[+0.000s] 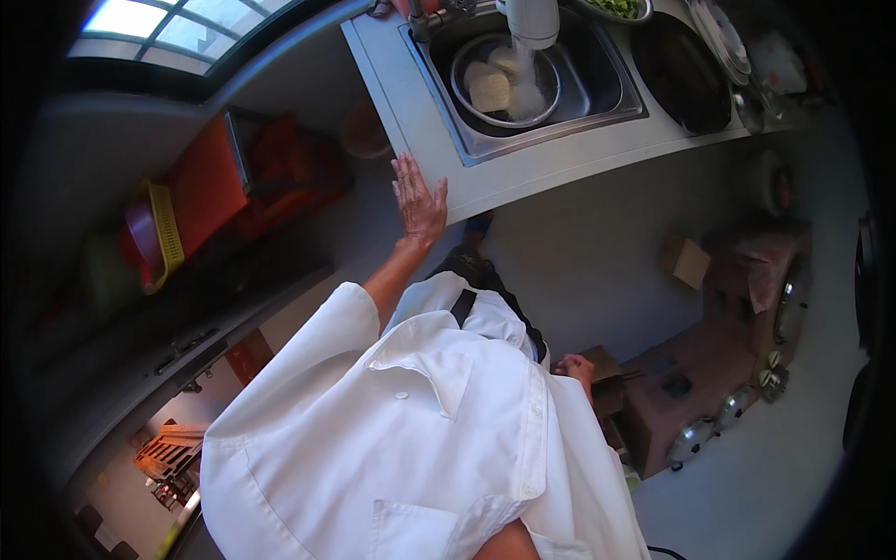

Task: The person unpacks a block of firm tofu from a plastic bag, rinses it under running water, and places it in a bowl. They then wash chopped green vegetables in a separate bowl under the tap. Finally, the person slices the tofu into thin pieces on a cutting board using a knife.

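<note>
My left hand [420, 206] rests with its palm down on the corner of the white countertop [490, 185], fingers together and thumb apart. Beyond it, a round metal bowl [458, 87] stands in the stainless steel sink [595, 115]. Pale, textured blocks [490, 92], perhaps tofu, lie in the bowl. Water [523, 66] pours onto them from a white cylindrical tap fitting [533, 24]. My right hand [575, 367] is low beside my white shirt, its fingers curled; whether it holds anything cannot be made out.
Right of the sink are a large dark round pan or lid [679, 73], stacked plates [721, 42] and a bowl of chopped greens [616, 8]. A yellow plastic basket [164, 234] is at the left. A brick stove [672, 399] with metal lids [693, 439] stands at the lower right.
</note>
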Demonstrator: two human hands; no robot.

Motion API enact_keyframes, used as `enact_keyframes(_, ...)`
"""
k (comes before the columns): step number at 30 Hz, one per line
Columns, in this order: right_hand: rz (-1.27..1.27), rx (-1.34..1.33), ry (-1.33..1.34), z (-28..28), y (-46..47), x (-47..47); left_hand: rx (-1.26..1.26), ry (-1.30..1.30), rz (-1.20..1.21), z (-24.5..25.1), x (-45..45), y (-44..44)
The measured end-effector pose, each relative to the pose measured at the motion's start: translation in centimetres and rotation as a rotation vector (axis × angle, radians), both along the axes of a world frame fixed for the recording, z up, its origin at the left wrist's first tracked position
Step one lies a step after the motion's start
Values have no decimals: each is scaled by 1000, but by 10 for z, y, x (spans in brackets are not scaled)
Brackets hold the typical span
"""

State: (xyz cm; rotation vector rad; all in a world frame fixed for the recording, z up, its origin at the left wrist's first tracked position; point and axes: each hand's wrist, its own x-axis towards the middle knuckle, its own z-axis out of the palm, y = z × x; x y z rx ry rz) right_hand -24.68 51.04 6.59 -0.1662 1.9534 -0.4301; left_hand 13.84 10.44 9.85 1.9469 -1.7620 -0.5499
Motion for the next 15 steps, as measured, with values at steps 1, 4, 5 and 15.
enact_keyframes(1,-12,9,1,1,-1,3,-2,-14,-14,1,3,-8)
enact_keyframes(4,-34,32,27,8,-21,8,-30,-56,-93,9,12,-33)
enact_keyframes(5,-47,42,37,11,-34,7,-41,-72,-112,10,14,-40)
enact_keyframes(15,-10,-45,61,47,-124,-9,-66,280,-382,30,-29,-87)
